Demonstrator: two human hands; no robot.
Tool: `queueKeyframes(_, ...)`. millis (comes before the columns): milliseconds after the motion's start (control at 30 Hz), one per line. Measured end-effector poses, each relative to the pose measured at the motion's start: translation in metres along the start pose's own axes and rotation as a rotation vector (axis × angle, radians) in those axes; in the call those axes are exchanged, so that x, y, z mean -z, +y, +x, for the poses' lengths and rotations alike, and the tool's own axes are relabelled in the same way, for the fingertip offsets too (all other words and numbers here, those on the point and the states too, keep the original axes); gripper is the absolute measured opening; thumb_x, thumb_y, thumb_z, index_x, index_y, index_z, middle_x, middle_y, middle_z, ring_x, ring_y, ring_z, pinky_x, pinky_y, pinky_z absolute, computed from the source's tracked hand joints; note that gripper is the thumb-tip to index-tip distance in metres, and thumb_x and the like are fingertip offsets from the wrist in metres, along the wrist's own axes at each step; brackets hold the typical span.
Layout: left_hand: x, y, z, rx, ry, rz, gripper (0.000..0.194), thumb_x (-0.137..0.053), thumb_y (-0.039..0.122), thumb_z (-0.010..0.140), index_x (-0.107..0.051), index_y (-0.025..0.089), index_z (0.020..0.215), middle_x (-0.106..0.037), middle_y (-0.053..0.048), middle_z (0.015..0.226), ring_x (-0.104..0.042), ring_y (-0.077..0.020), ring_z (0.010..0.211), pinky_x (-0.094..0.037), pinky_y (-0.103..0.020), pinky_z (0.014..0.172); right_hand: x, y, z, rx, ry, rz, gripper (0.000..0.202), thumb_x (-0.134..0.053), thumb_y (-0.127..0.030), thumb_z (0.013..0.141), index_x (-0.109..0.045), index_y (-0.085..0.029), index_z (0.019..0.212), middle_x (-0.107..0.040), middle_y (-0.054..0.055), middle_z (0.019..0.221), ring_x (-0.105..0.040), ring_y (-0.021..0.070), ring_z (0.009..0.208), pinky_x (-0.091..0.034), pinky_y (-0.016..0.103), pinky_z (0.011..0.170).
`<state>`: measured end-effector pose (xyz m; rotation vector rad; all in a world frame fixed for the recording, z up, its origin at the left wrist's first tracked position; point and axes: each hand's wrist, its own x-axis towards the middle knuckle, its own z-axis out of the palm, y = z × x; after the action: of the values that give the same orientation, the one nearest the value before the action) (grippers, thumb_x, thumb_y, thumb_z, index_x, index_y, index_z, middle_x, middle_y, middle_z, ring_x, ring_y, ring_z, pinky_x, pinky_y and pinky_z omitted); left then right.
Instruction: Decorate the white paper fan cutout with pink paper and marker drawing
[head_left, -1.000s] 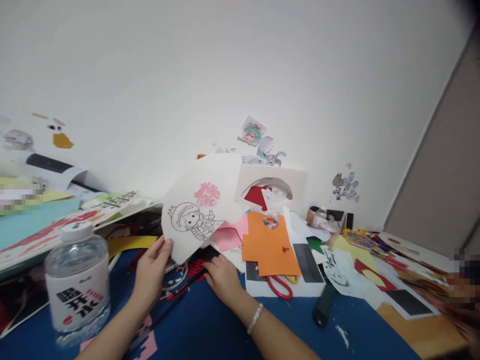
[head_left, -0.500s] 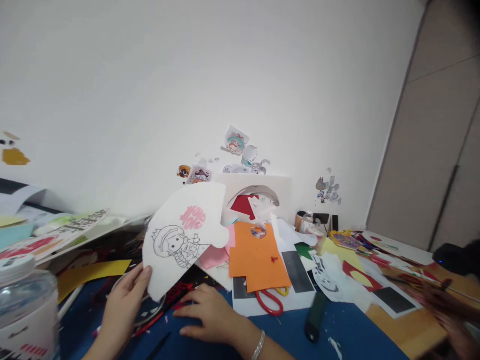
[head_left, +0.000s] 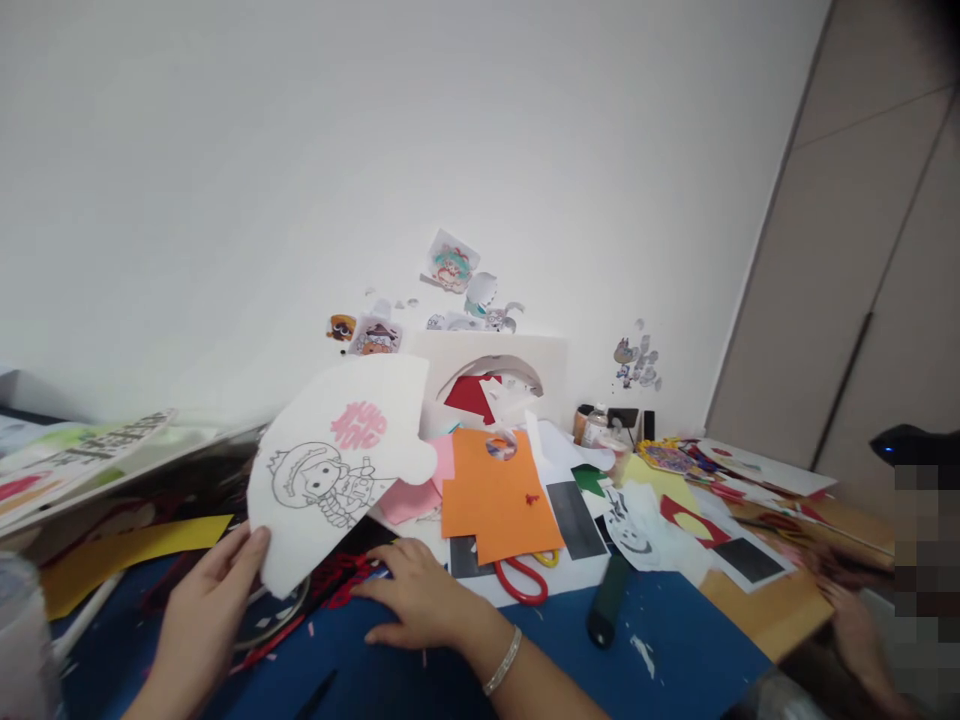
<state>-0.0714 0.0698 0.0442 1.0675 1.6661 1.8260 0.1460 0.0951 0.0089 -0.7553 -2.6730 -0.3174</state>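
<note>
Pinched at its lower left corner, a white fan-shaped sheet (head_left: 300,530) is held up by my left hand (head_left: 206,600). It bears a line drawing of a figure with a hat and a pink pattern above. My right hand (head_left: 420,595), with a bracelet on the wrist, rests fingers apart over red and dark scraps (head_left: 337,585), holding nothing. To its right lies an orange sheet (head_left: 499,510) with a round hole, over scissors with a red handle (head_left: 523,583). A dark green tool (head_left: 609,602) lies on the blue mat (head_left: 675,635).
A plastic bottle (head_left: 26,640) stands at the lower left, near a yellow strip (head_left: 150,545). Cut papers, a red-and-yellow piece (head_left: 694,522) and small bottles (head_left: 595,425) line the back and right. Another person's hand (head_left: 851,615) is at the far right.
The view has turned rightward, so most things sit further left. My right hand has moved slightly over the scraps, fingers still apart. My left hand still holds the white sheet.
</note>
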Motion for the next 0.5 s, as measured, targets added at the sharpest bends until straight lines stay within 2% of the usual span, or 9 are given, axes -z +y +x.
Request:
queueKeyframes(100, 0.001, 0.009, -0.006, 0.139, -0.052, -0.054, 0.082, -0.058, 0.059, 0.046, -0.058, 0.012, 0.113, -0.064, -0.009, 0.113, -0.061, -0.0249, 0.092, -0.053, -0.029, 0.075, 0.002, -0.002, -0.002, 0.009, -0.016, 0.007, 0.055, -0.056, -0.056, 0.077, -0.049, -0.025, 0.122, -0.04, 0.009, 0.131, -0.038, 0.0236, 0.114, -0.034, 0.036, 0.098)
queueKeyframes(200, 0.0, 0.008, -0.006, 0.131, -0.059, -0.134, 0.078, -0.061, 0.056, 0.045, -0.06, 0.014, 0.111, -0.066, -0.006, 0.108, -0.06, -0.0197, 0.087, -0.051, -0.021, 0.069, 0.001, -0.013, 0.0, 0.06, -0.027, 0.038, 0.06, -0.052, -0.062, 0.077, -0.048, -0.025, 0.124, -0.042, 0.008, 0.13, -0.039, 0.022, 0.112, -0.034, 0.034, 0.097)
queueKeyframes(300, -0.001, 0.002, -0.004, 0.095, -0.073, -0.19, 0.069, -0.065, 0.053, 0.05, -0.061, 0.015, 0.107, -0.069, -0.003, 0.097, -0.059, -0.0158, 0.08, -0.049, -0.017, 0.062, -0.003, -0.03, 0.005, 0.158, -0.007, 0.074, 0.057, -0.051, -0.059, 0.079, -0.047, -0.024, 0.125, -0.045, 0.005, 0.128, -0.04, 0.0191, 0.111, -0.034, 0.03, 0.096)
queueKeyframes(433, -0.001, -0.004, -0.002, 0.061, -0.097, -0.26, 0.064, -0.067, 0.051, 0.055, -0.06, 0.014, 0.107, -0.07, -0.003, 0.092, -0.06, -0.0141, 0.074, -0.049, -0.017, 0.059, -0.013, -0.051, 0.013, 0.363, 0.017, 0.069, 0.031, -0.05, -0.048, 0.085, -0.061, -0.025, 0.103, -0.054, -0.001, 0.115, -0.045, 0.0148, 0.099, -0.035, 0.027, 0.089)
queueKeyframes(500, -0.001, -0.005, -0.002, 0.044, -0.115, -0.294, 0.063, -0.068, 0.051, 0.057, -0.06, 0.014, 0.107, -0.07, -0.004, 0.093, -0.06, -0.0143, 0.074, -0.049, -0.018, 0.06, -0.016, -0.053, 0.016, 0.396, 0.042, 0.035, 0.024, -0.052, -0.044, 0.085, -0.063, -0.022, 0.089, -0.057, -0.001, 0.103, -0.046, 0.0144, 0.091, -0.036, 0.027, 0.082)
